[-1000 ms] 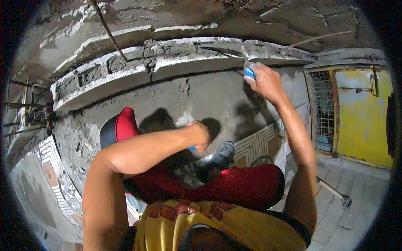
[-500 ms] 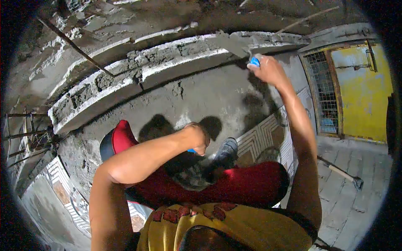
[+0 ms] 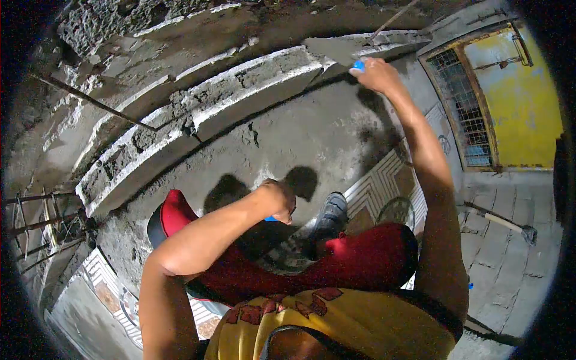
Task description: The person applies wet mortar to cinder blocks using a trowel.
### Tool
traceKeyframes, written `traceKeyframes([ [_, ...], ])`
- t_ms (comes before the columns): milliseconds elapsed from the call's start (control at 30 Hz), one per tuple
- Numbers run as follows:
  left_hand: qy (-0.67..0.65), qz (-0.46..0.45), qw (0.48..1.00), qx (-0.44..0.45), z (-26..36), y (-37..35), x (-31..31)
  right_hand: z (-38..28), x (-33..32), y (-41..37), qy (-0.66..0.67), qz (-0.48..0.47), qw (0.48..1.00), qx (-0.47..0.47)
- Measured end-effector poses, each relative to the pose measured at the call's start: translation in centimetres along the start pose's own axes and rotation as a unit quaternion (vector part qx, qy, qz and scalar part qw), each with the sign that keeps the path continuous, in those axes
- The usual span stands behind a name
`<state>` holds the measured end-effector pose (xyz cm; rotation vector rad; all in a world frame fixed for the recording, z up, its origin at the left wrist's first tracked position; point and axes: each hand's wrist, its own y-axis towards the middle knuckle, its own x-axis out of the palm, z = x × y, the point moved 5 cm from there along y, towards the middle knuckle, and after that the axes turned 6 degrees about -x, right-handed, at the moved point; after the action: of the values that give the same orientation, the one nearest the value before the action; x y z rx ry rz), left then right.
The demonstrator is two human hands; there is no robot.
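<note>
My right hand (image 3: 379, 75) is closed round the blue handle of a trowel (image 3: 331, 50). The trowel's grey blade lies over the top of a rough concrete ledge (image 3: 258, 90), close to its far right end. Lower in the middle, my left hand (image 3: 278, 200) is closed in a fist above my lap. A bit of something blue (image 3: 271, 219) shows under its fingers; the rest is hidden by the hand. Wet-looking mortar (image 3: 180, 108) covers the ledge top in uneven lumps, with pale edges along its front.
A thin rod (image 3: 96, 102) sticks out over the ledge at left, with rebar (image 3: 45, 225) below it. At right stand a yellow metal door (image 3: 519, 108) and a mesh grille (image 3: 462, 108). A long-handled tool (image 3: 501, 222) lies on the paving. My shoe (image 3: 332, 213) is below the ledge.
The whole view has tilted and shifted slightly, so the ledge's right end and my right hand appear higher. The trowel stays over the ledge; my left hand remains closed.
</note>
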<state>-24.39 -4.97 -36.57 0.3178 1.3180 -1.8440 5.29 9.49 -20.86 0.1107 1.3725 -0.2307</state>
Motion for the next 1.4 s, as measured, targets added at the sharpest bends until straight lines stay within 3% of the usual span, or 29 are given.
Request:
traceKeyframes([
  [133,0.018,0.013,0.999,0.033,0.9,-1.5,-1.3,1.1,-1.5,-3.1,0.043,0.053,0.997,0.024],
  [200,-0.006,0.008,1.000,0.013,1.1,-0.4,-0.3,1.4,0.0,-5.7,0.137,0.044,0.989,-0.041],
  [267,0.006,-0.033,0.999,-0.003,1.3,-0.1,0.3,0.4,3.2,-8.9,0.287,-0.143,0.947,0.002],
  [300,-0.011,-0.039,0.999,-0.012,1.5,-0.3,0.6,-0.7,5.6,-9.1,0.293,-0.154,0.943,-0.013],
  [333,0.015,-0.066,0.998,-0.013,1.8,-0.6,1.0,-3.4,8.0,-10.2,0.191,-0.060,0.943,-0.267],
  [400,0.044,-0.096,0.994,-0.005,2.4,-0.7,2.1,-5.7,13.7,-13.0,0.092,-0.074,0.916,-0.383],
  [467,-0.007,-0.012,1.000,0.010,2.3,-1.0,2.2,-8.0,19.6,-14.3,0.170,-0.221,0.925,-0.257],
  [500,-0.010,-0.018,1.000,0.006,2.3,-1.0,1.9,-9.9,21.7,-15.3,0.238,-0.254,0.904,-0.247],
  [567,-0.008,-0.111,0.994,0.005,2.4,-0.9,1.6,-15.3,21.6,-16.0,0.282,-0.249,0.877,-0.298],
  [600,-0.010,-0.120,0.993,0.005,2.2,-0.5,2.4,-17.1,24.5,-16.4,0.304,-0.203,0.855,-0.367],
  [667,-0.006,-0.018,0.999,0.039,1.9,0.6,2.9,-20.7,25.8,-15.9,0.378,-0.247,0.816,-0.361],
  [700,0.004,-0.060,0.998,0.029,1.6,0.7,3.0,-23.0,24.0,-15.0,0.426,-0.335,0.789,-0.290],
  [767,0.005,-0.057,0.998,0.012,1.3,0.3,2.6,-27.4,24.6,-14.0,0.390,-0.250,0.829,-0.314],
  [800,0.007,-0.056,0.998,0.003,1.3,0.2,2.5,-29.0,24.2,-13.6,0.397,-0.250,0.822,-0.323],
  [867,0.010,-0.067,0.998,0.001,1.9,1.1,3.1,-31.4,20.5,-13.3,0.469,-0.426,0.734,-0.246],
  [933,0.020,-0.083,0.996,0.017,2.7,1.3,2.9,-33.9,22.0,-13.3,0.526,-0.450,0.688,-0.219],
  [1000,-0.017,-0.120,0.993,0.004,2.8,0.0,1.6,-33.1,24.5,-13.0,0.513,-0.441,0.709,-0.199],
  [1067,0.000,-0.104,0.995,-0.010,2.1,-0.3,2.4,-29.1,25.6,-12.2,0.510,-0.326,0.785,-0.129],
  [1100,0.000,-0.086,0.996,-0.030,1.6,-0.4,2.9,-26.4,26.0,-12.2,0.504,-0.380,0.768,-0.111],
  [1167,-0.007,-0.065,0.998,-0.019,0.9,-0.8,3.1,-21.1,26.7,-12.3,0.466,-0.348,0.813,-0.041],
  [1200,-0.021,-0.046,0.999,-0.015,0.7,-0.9,3.2,-18.5,26.4,-12.3,0.512,-0.357,0.781,-0.013],
  [1233,-0.026,-0.037,0.999,-0.015,0.6,-0.7,3.3,-16.4,25.2,-12.3,0.487,-0.346,0.802,-0.011],
  [1267,-0.027,-0.029,0.999,-0.015,0.6,-0.6,3.3,-14.4,26.9,-12.2,0.456,-0.261,0.850,-0.047],
  [1333,-0.024,-0.021,0.999,-0.016,0.7,-0.4,3.2,-11.0,28.6,-12.9,0.389,-0.238,0.888,-0.054],
  [1400,-0.023,-0.012,1.000,-0.016,0.6,-0.1,3.0,-9.4,23.9,-13.9,0.276,-0.200,0.931,-0.133],
])
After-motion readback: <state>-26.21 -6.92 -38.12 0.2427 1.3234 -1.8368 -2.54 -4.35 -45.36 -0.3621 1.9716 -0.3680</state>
